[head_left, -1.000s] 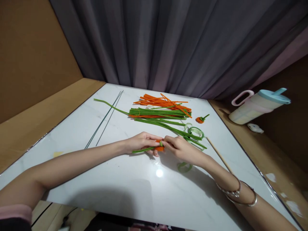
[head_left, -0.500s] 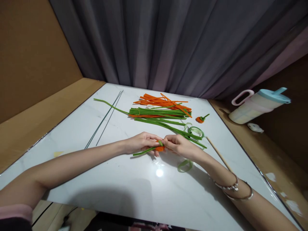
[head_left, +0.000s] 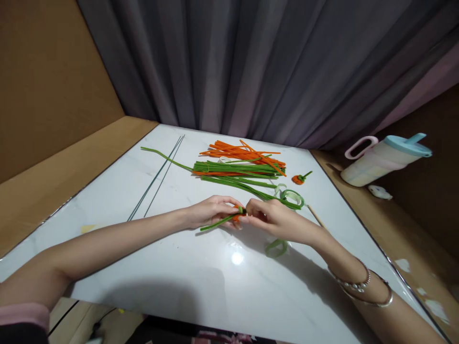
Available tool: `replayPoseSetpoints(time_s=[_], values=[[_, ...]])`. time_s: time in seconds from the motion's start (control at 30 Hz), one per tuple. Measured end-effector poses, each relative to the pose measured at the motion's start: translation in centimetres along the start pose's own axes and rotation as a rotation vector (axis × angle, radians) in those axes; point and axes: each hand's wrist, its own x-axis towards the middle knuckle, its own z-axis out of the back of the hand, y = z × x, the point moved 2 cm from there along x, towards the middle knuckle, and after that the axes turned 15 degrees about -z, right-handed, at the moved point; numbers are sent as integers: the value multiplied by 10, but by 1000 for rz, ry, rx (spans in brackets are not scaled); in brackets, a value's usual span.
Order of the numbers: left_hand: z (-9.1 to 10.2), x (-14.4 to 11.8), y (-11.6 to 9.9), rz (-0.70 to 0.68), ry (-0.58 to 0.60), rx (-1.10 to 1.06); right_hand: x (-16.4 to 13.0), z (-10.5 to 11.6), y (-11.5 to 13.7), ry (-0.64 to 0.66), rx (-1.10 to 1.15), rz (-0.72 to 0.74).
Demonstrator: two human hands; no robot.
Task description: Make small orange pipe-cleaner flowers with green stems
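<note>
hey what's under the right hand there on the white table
A pale green tape loop lies on the white table just below the right hand. A wooden stick runs in under the wrist; its near end is covered.

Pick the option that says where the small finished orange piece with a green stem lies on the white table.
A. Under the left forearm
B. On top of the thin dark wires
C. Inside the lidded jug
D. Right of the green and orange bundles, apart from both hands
D: the small orange piece lies on the white table just right of the bundled green stems, well clear of both hands.
</note>
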Motion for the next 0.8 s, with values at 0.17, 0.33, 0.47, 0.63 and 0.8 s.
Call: replayPoseSetpoints(time_s=[0.17, 0.33, 0.47, 0.63, 0.8], values=[[-2, -1, 2, -31, -1, 33, 1, -13, 4, -27, -166, -117], [-4, -2, 2, -48, -16, 82, 4, -18, 6, -20, -125, -175], [-4, -2, 3, -57, -16, 122, 8, -18, 3, -19, 19, -196], [-5, -2, 4, -46, -7, 130, 12, -15, 0, 25, 132, -228], [-8, -2, 2, -40, 6, 130, 11, -12, 3, 16, 157, -167]])
